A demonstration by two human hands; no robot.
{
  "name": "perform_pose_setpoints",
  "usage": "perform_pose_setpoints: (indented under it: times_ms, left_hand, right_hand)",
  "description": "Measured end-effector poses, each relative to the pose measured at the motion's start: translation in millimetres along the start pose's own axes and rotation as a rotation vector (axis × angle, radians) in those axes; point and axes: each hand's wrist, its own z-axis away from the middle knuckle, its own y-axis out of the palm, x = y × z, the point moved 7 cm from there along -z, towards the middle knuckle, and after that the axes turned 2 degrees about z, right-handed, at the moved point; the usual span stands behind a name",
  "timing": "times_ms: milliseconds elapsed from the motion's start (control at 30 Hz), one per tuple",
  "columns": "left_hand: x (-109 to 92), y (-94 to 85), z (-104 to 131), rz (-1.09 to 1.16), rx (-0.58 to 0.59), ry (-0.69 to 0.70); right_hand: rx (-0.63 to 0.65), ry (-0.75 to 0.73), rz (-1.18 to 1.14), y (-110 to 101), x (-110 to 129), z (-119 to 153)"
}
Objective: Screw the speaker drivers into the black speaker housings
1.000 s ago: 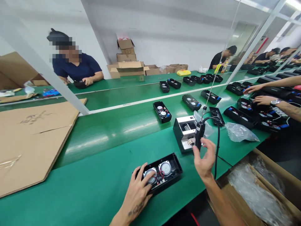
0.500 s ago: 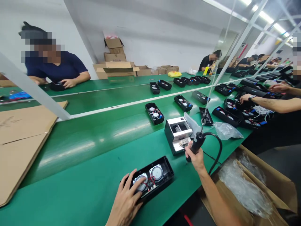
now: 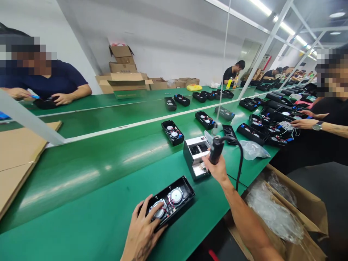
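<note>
An open black speaker housing with two round silver speakers and red wires lies slanted on the green table. My left hand grips its near left end, fingers over the rim and one speaker. To the right, my right hand is wrapped round a black electric screwdriver, whose dark cable curves down behind the wrist. The tool is held upright at the silver and black screw feeder; its tip is hidden behind the hand and feeder.
More black housings stand on the green conveyor. A plastic bag lies right of the feeder. Cardboard is at the left, an open box with plastic at lower right. Another person's hands work at the right.
The view has turned right, so most things appear further left. My right hand, with the screwdriver, is closer to the feeder. My left hand stays on the housing.
</note>
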Motion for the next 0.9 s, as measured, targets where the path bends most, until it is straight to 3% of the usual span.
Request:
perform_pose_setpoints:
  times_ms: [133,300,533,900]
  left_hand:
    - [-2.4,1.5,2.4,0.002,0.027,-0.024]
    - [-3.8,2.0,2.1,0.007,0.065,-0.053]
    - [-5.6,-0.4,0.1,-0.002,0.080,-0.052]
    - [-6.2,-0.4,0.2,0.006,0.084,-0.049]
  right_hand:
    - [0.162,0.079,-0.281,19.5,9.7,37.0]
    - [0.095,-0.005,-0.626,43.5,37.6,79.2]
    - [0.137,-0.021,-0.596,74.6,40.6,98.0]
    - [0.174,-0.008,-0.579,85.3,34.5,107.9]
